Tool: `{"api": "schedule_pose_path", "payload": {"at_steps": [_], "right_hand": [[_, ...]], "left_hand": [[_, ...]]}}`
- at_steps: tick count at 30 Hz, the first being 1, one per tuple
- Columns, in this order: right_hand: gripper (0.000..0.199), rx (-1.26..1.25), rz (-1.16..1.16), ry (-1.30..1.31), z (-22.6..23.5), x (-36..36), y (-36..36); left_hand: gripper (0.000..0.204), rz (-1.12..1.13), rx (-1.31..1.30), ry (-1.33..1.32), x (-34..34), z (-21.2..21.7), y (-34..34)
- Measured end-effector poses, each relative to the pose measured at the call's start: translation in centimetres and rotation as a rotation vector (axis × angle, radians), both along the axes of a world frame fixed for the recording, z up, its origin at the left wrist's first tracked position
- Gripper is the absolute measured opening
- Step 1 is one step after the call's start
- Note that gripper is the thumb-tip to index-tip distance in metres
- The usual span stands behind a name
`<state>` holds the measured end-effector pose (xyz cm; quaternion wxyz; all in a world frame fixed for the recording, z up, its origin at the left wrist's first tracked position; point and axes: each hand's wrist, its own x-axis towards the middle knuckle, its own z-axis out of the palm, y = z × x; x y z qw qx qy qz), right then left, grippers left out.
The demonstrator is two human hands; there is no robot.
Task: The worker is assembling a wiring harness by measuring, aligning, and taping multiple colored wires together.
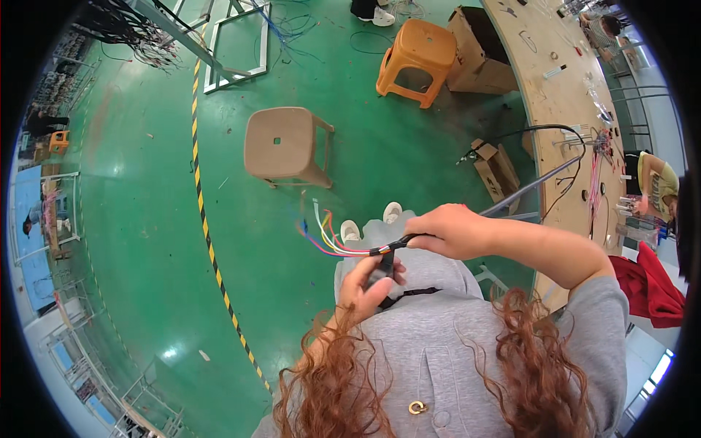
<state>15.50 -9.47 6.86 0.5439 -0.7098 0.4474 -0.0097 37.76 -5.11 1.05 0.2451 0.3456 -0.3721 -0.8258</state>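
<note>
Gripping a slim black-wrapped cable bundle in the closed right hand, above the lap, with multicoloured wires fanning left. Holding a black tape-like strip just below it in the partly curled left hand. Farther right, beside a pale wooden table, a large open brown cardboard box and, nearer, a smaller brown cardboard box, with contents unclear

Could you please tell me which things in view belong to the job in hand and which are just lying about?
Seemingly in the job:
- wires, gripped by the right hand
- black tape, in the left hand

Apparently just about:
- tan stool
- orange stool
- red cloth
</note>
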Motion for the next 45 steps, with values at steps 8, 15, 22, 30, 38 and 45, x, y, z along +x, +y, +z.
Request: {"api": "schedule_pose_path", "payload": {"at_steps": [8,15,22,30,38,45], "right_hand": [[0.022,0.064,-0.088,-0.075,-2.4,0.3,1.1],[0.029,1.018,-0.150,-0.330,-2.1,-1.3,-0.7],[0.021,0.519,-0.121,-0.282,-1.9,-0.2,0.6],[0.022,-0.102,-0.106,0.164,-3.0,2.1,1.6],[0.023,0.237,-0.167,-0.102,-3.3,1.1,1.1],[0.020,0.057,-0.058,-0.016,-2.5,1.3,2.5]], "left_hand": [[0.051,-0.031,0.155,0.164,1.2,-3.0,0.9],[0.043,0.305,-0.274,0.136,-2.4,-1.7,-2.2],[0.024,-0.090,-0.403,0.048,-0.1,-2.6,-2.5],[0.068,0.112,0.501,0.333,1.3,1.3,-0.5],[0.042,0.073,-1.312,-0.543,1.1,0.0,-2.7],[0.027,-0.343,-0.983,-0.541,1.9,-0.9,-3.0]]}}
